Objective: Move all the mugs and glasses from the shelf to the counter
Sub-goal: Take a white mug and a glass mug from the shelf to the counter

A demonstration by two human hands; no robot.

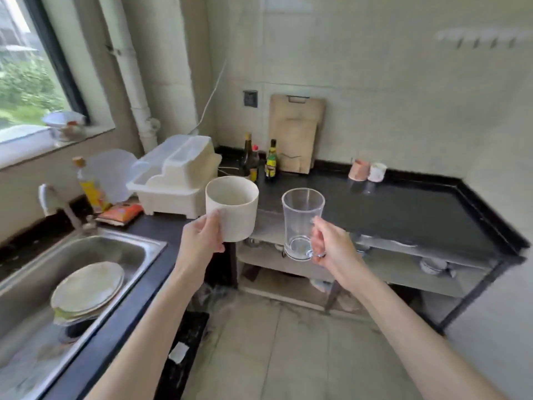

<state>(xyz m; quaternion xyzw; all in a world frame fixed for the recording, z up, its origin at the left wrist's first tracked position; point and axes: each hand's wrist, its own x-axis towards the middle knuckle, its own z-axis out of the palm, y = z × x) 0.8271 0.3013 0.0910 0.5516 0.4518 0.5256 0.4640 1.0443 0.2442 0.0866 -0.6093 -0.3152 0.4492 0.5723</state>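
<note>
My left hand (202,238) grips a wide cream mug (234,209) at its near side, holding it upright in the air in front of the counter's edge. My right hand (328,245) holds a clear glass mug (301,223) by its handle, also upright and in the air. The black counter (403,209) stretches behind both. At its back stand a pink mug (358,169) and a white mug (377,172), side by side. Below the counter runs a grey shelf (389,255) with some items on it, too blurred to name.
A steel sink (121,249) at left holds stacked plates (88,290). A white dish rack (176,174), several bottles (271,160) and cutting boards (295,131) line the back. An oil bottle (90,186) stands by the tap (57,203).
</note>
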